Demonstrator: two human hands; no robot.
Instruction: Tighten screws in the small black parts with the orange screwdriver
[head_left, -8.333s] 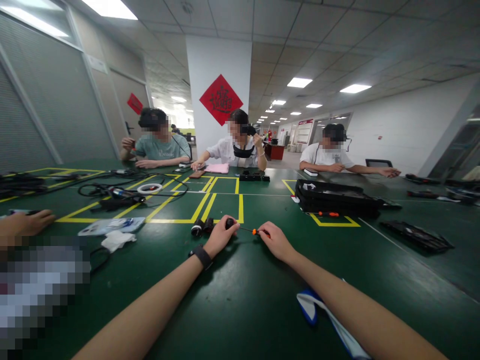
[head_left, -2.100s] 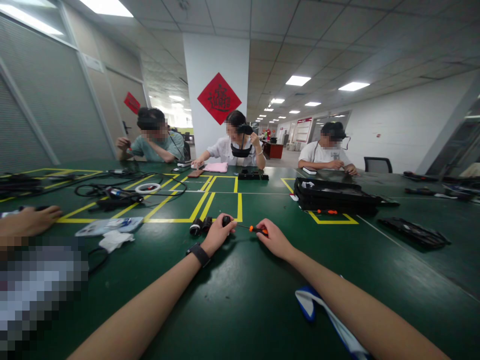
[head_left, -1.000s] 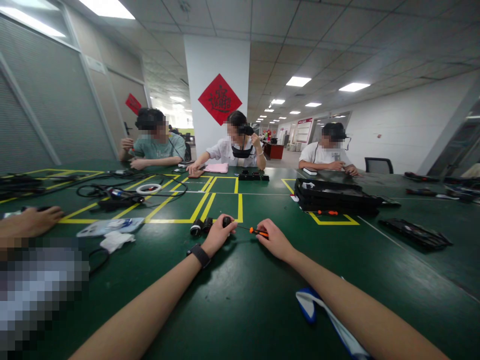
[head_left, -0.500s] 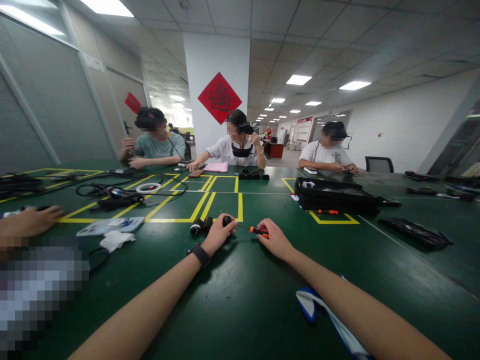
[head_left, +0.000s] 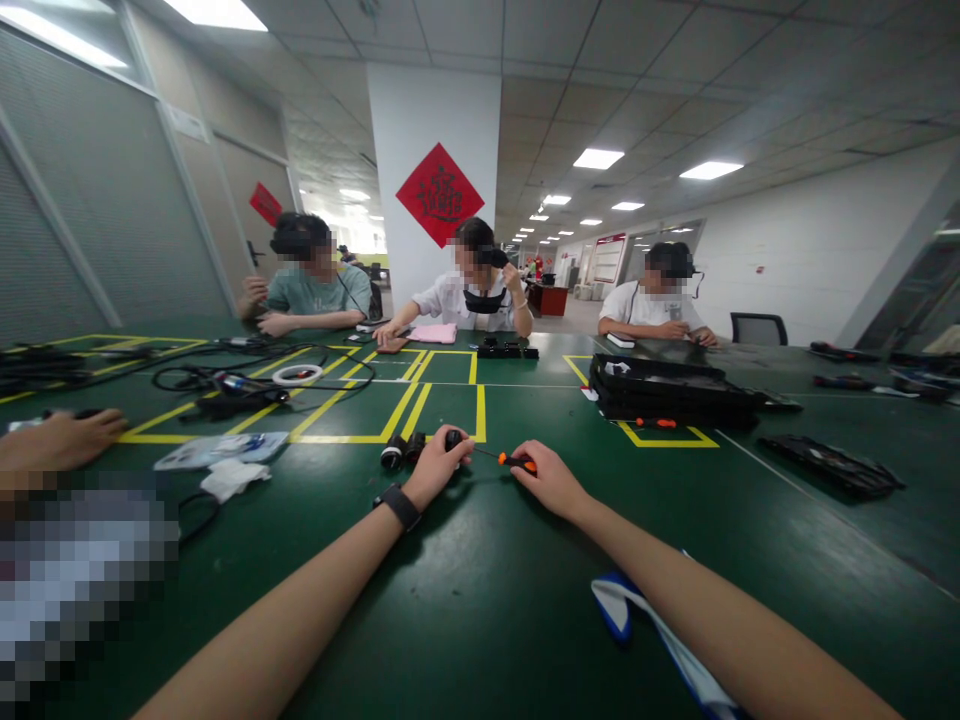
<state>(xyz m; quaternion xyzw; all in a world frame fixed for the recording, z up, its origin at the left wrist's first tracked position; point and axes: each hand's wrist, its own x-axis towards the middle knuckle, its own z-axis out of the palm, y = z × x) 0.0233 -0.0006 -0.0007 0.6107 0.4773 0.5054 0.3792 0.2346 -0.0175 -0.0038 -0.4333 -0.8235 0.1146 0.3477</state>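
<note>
My left hand (head_left: 441, 466) is closed around a small black cylindrical part (head_left: 453, 440) just above the green table (head_left: 465, 620); most of that part is hidden by the fingers. My right hand (head_left: 551, 476) grips the orange and black handle of a screwdriver (head_left: 517, 463). Its thin shaft points left toward the black part, but whether the tip touches it is too small to tell. Beside my left hand, on its left, stand more round black parts, one with a white band (head_left: 391, 455).
A black open case (head_left: 667, 390) lies at the right, with another orange-handled tool (head_left: 655, 423) before it. A black tray-like piece (head_left: 832, 467), cables (head_left: 217, 385), a plastic bag (head_left: 221, 450) and a blue-white strap (head_left: 619, 610) lie around. A neighbour's hand (head_left: 82, 435) rests at left; several people sit opposite.
Almost nothing differs. My right hand and the screwdriver have shifted very slightly, with the handle turned a little in the fingers; my left hand stays in place.
</note>
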